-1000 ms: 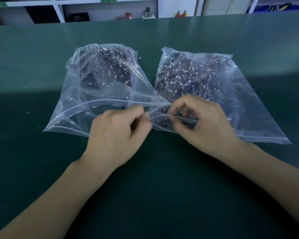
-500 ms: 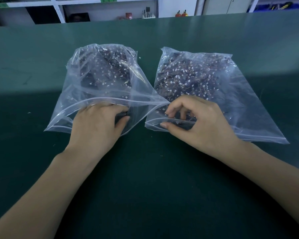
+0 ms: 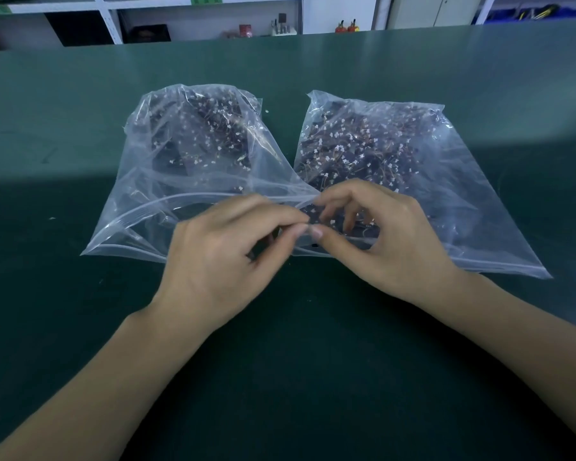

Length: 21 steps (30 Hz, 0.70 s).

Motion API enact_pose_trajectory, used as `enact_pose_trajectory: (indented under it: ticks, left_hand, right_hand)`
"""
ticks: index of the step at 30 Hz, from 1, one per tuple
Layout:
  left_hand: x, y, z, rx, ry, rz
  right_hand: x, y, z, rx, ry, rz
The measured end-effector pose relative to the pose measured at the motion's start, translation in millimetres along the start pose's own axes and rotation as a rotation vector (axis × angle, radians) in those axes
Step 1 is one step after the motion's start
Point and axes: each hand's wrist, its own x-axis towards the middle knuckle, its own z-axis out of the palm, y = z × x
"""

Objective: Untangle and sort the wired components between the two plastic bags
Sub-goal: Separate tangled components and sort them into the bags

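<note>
Wired components (image 3: 333, 224) sit pinched between both hands at the mouths of the two bags, probably so a tangle can be teased apart: left hand (image 3: 223, 251) and right hand (image 3: 379, 237) each curl thumb and forefinger onto them. Beyond, left bag (image 3: 140, 207) and right bag (image 3: 479, 207) lie just beside each other, mouths nearest for easy reach, on the green table (image 3: 80, 94)

text: none legible | green shelf labels (image 3: 206, 0): too blurred to read | bags: unprinted
</note>
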Motion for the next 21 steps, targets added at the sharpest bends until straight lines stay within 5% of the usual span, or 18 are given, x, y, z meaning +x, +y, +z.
enact_pose_trajectory:
  ticks: [21]
  left_hand:
    - [-1.6,10.8,4.4,-0.265,0.039,-0.212]
  right_hand:
    - [3.2,2.7,-1.7,0.025,0.123,-0.100]
